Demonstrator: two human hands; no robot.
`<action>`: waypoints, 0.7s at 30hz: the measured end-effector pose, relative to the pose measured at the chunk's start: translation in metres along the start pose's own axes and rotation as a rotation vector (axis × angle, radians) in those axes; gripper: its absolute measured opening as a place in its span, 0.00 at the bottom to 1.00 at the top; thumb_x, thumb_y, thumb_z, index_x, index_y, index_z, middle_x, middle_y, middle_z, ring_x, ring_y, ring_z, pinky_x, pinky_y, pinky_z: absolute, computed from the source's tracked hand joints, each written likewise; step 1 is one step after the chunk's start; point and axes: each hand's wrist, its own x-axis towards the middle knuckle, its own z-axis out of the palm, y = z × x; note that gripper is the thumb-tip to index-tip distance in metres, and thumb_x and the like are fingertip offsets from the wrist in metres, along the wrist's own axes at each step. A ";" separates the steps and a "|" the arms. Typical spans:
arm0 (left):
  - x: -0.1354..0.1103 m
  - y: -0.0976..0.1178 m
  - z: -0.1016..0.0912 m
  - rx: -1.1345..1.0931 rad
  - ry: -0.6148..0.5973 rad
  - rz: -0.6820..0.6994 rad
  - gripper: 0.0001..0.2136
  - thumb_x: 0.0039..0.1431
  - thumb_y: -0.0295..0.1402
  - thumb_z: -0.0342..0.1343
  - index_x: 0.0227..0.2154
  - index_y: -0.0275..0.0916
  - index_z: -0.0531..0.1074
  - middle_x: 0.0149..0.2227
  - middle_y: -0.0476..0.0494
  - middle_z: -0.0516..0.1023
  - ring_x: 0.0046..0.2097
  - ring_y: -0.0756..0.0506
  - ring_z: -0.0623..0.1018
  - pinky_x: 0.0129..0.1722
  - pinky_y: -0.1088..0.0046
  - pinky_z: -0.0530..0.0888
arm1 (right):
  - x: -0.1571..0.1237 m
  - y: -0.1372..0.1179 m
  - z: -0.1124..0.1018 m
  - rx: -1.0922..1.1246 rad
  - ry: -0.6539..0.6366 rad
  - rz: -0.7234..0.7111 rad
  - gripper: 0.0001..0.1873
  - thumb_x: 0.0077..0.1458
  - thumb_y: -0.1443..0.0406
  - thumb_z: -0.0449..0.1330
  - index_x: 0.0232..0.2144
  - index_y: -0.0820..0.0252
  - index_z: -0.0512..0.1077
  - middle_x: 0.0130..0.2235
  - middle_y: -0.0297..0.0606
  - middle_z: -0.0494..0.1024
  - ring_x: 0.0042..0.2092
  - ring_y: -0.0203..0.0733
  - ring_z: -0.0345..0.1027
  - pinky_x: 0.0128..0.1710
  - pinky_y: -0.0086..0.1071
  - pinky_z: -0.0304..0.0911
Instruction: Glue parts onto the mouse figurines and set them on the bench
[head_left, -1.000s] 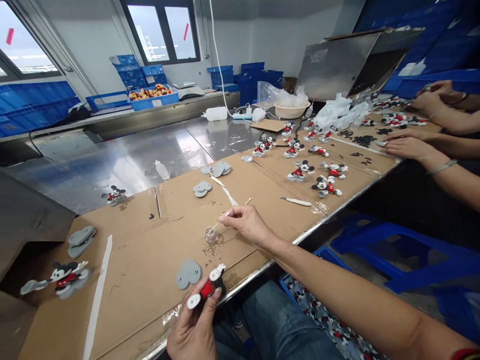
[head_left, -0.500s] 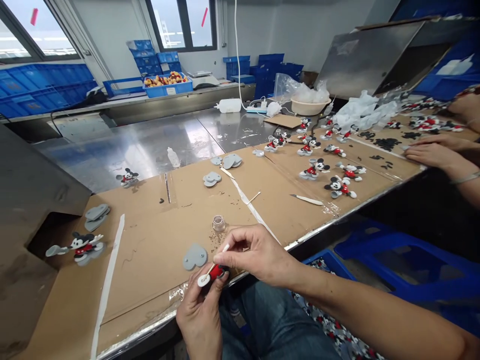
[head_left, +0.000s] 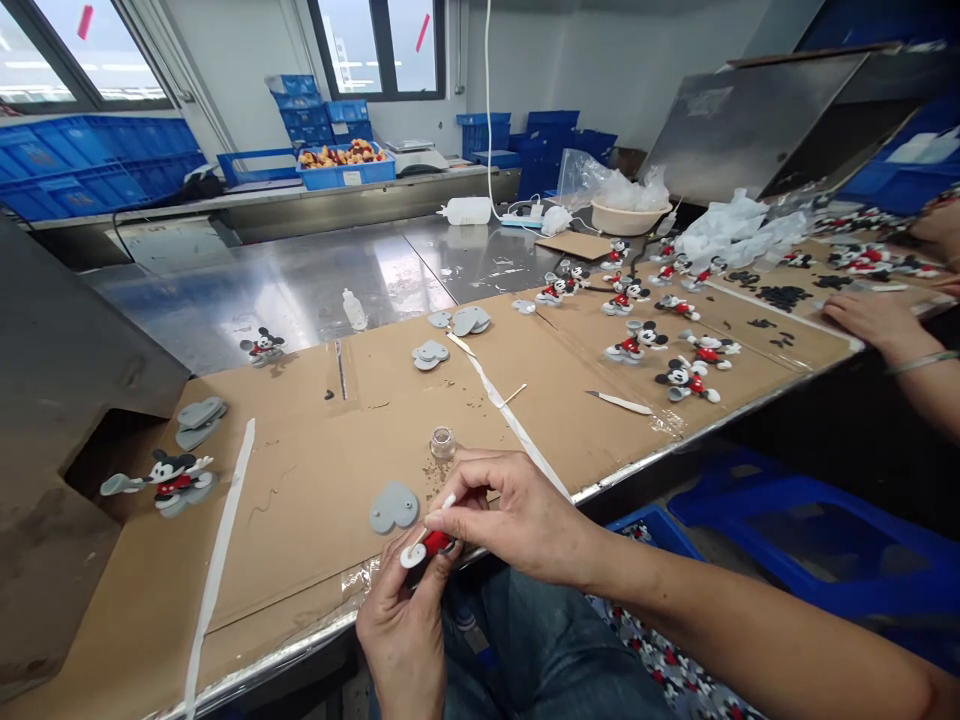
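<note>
Near the front edge of the cardboard, my left hand [head_left: 401,625] is closed around a small mouse figurine [head_left: 436,542] with a red body and a white round foot facing up. My right hand [head_left: 521,520] pinches a cotton swab [head_left: 449,501] between thumb and fingers. Its lower end reaches the white foot; fingers hide most of the figurine. A grey heart-shaped base [head_left: 394,506] with small pegs lies just beyond my left hand. Behind my right hand stands a small clear glass jar [head_left: 442,442], with brown specks scattered around it.
Several finished-looking mouse figurines [head_left: 636,342] stand at the right, one [head_left: 177,482] at the left. Stacked grey bases [head_left: 430,354], another swab [head_left: 514,395] and a craft knife [head_left: 619,402] lie farther back. A co-worker's hand [head_left: 874,318] rests at the far right.
The whole view has shifted slightly. Both hands keep the same hold, and the swab end stays at the figurine's white foot, which is tilted a little differently.
</note>
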 end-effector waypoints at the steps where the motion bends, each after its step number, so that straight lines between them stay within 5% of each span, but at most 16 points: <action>1: 0.000 -0.001 0.000 -0.003 -0.005 0.004 0.11 0.46 0.36 0.70 0.35 0.45 0.81 0.38 0.49 0.81 0.44 0.44 0.78 0.49 0.68 0.75 | 0.000 0.000 0.000 -0.004 0.004 -0.002 0.06 0.50 0.67 0.66 0.23 0.63 0.76 0.27 0.34 0.73 0.30 0.34 0.67 0.29 0.27 0.62; 9: 0.000 0.004 0.001 0.024 -0.028 0.032 0.11 0.48 0.37 0.69 0.36 0.45 0.81 0.40 0.48 0.81 0.46 0.44 0.78 0.50 0.68 0.75 | -0.001 -0.005 -0.003 0.076 -0.011 0.054 0.06 0.50 0.66 0.66 0.23 0.62 0.76 0.27 0.34 0.75 0.29 0.34 0.68 0.29 0.27 0.64; 16: 0.001 0.011 0.007 0.067 0.068 -0.019 0.17 0.39 0.41 0.72 0.35 0.45 0.82 0.39 0.46 0.83 0.44 0.41 0.80 0.50 0.64 0.76 | 0.034 0.023 -0.028 0.032 0.292 0.006 0.10 0.48 0.61 0.67 0.22 0.62 0.75 0.28 0.36 0.79 0.31 0.38 0.71 0.34 0.31 0.65; 21: -0.003 0.019 0.017 0.085 0.187 0.038 0.14 0.40 0.42 0.71 0.32 0.48 0.82 0.36 0.52 0.83 0.44 0.43 0.79 0.58 0.60 0.70 | 0.054 0.048 -0.040 -0.061 0.391 -0.025 0.09 0.48 0.63 0.66 0.21 0.62 0.74 0.28 0.37 0.80 0.32 0.39 0.72 0.35 0.32 0.64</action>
